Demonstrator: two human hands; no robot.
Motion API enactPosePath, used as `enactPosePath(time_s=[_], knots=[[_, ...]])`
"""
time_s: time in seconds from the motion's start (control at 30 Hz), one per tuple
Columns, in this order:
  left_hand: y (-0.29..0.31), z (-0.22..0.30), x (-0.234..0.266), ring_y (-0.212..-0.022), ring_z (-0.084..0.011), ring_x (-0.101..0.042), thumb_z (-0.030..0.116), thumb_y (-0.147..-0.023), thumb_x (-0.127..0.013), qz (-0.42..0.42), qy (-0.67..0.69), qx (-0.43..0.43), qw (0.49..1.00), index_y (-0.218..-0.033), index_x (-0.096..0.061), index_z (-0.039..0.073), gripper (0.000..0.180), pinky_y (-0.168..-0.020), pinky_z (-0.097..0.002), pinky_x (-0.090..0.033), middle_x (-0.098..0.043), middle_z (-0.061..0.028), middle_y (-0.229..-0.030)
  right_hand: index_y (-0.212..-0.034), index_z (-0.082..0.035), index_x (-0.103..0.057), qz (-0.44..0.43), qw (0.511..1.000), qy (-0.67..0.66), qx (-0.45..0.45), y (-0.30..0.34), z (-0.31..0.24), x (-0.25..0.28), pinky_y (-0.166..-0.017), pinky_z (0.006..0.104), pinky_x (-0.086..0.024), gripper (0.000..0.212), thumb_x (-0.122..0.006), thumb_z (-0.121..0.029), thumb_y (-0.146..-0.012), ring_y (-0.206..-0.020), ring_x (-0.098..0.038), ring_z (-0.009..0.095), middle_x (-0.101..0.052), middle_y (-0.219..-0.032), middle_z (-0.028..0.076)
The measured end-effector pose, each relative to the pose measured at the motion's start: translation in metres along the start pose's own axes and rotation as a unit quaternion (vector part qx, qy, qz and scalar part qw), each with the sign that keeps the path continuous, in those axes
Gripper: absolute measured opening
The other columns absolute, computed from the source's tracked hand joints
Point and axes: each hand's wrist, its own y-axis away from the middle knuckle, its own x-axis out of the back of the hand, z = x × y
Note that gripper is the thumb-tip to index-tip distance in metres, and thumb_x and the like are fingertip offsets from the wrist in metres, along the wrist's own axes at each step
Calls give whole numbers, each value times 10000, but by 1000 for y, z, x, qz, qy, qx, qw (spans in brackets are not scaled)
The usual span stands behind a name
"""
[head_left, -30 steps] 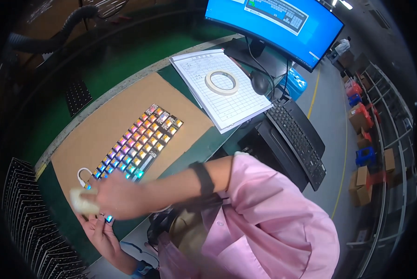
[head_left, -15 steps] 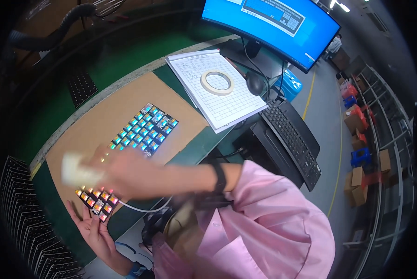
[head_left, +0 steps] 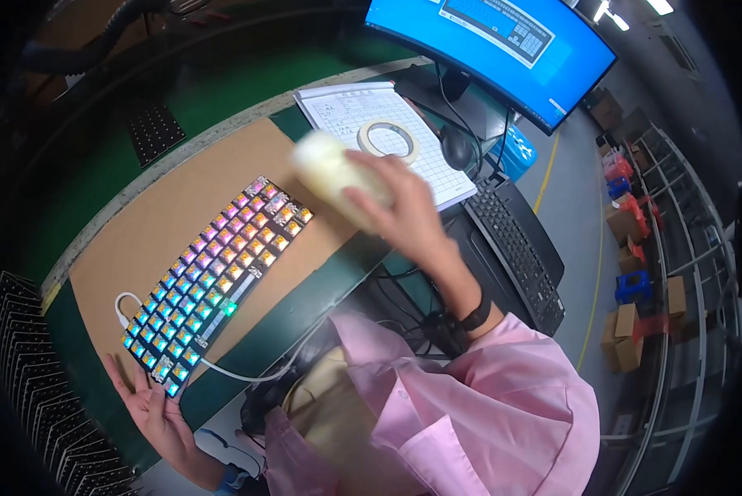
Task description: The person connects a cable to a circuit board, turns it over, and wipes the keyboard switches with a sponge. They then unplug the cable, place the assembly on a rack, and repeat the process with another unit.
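Note:
A keyboard without keycaps (head_left: 209, 269) lies slantwise on a brown cardboard sheet (head_left: 181, 186), its switches lit pink, orange, blue and green. At its near-left end my left hand (head_left: 157, 417) steadies the corner, thumb against the edge and the other fingers spread alongside. My right hand (head_left: 400, 198) is raised beyond the keyboard's far-right end, fingers wrapped round a pale yellow cylindrical object (head_left: 338, 178) with a whitish end. Motion smears that object, so its exact kind does not show. A white cable (head_left: 255, 378) runs by the keyboard's near side.
A paper pad (head_left: 346, 103) carries a tape roll (head_left: 389, 142). Nearby are a black mouse (head_left: 456, 147), a second keyboard (head_left: 515, 248) and a lit monitor (head_left: 503, 50). Stacked black boards with dots (head_left: 23, 380) stand at left. Boxes (head_left: 627, 326) and shelving (head_left: 677, 215) line the right.
My right hand has swung from over the keyboard's near-left part up and right, carrying the pale cylinder and uncovering the switches. The lights have changed colour. My left hand stays at the corner.

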Motion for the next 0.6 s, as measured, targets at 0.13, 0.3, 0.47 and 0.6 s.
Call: enactPosePath(time_s=[0.13,0.3,0.47,0.6], knots=[[6,-4,3,-1154,-285,-424,-126,-769,-428,9,-7,2,1000,-1380,-80,85,734,-877,-347,-461,-288,-246,-1319,-1093,-66,-566,3,961,-194,196,11,-11,-18,-732,338,-469,391,-639,-197,-732,-862,-580,298,-585,-952,148],[12,-8,29,-1210,-281,-359,-93,-757,-458,-5,43,-12,999,-1374,-93,66,735,-973,-340,-355,-260,-224,-1348,-1057,-57,-583,50,992,13,118,-9,38,-27,-725,305,-454,374,-667,-200,-722,-850,-584,228,-595,-937,109],[27,-16,65,-1150,-225,-430,-99,-750,-408,-17,28,2,999,-1365,-119,77,701,-865,-291,-450,-302,-188,-1331,-1111,-96,-567,125,977,6,174,-44,59,-17,-822,342,-428,385,-659,-217,-757,-953,-553,238,-564,-1048,144],[47,-12,75,-1121,-215,-461,-143,-712,-385,-39,41,-1,998,-1360,-138,74,727,-852,-282,-456,-309,-169,-1332,-1173,-140,-525,46,937,312,153,-46,64,-38,-901,370,-375,461,-671,-233,-746,-1106,-468,254,-490,-1181,149]])
